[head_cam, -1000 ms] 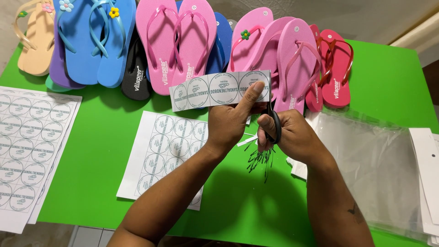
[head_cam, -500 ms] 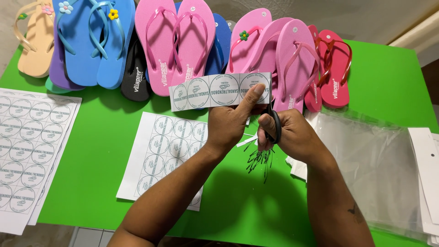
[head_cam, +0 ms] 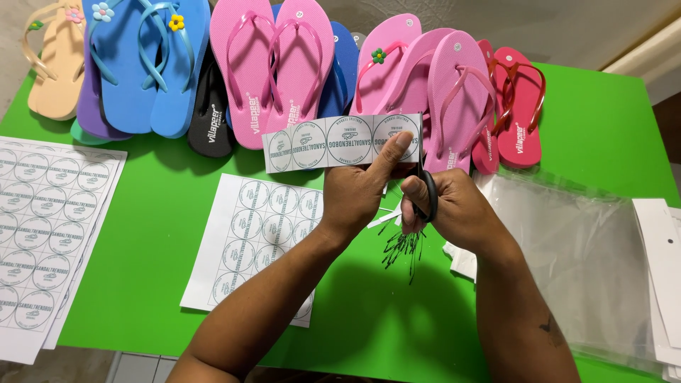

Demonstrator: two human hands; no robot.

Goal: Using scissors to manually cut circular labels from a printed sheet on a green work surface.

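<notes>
My left hand pinches a narrow paper strip of round printed labels, thumb pressed on its right end, holding it level above the green table. My right hand grips black-handled scissors, the blades pointing up at the strip's right edge. Below the hands lies a cut sheet of round labels. A small bunch of thin black plastic ties lies just under my right hand.
Rows of flip-flops line the table's far edge: beige, blue, pink, more pink, red. Full label sheets lie at left. Clear plastic bags and white cards lie at right.
</notes>
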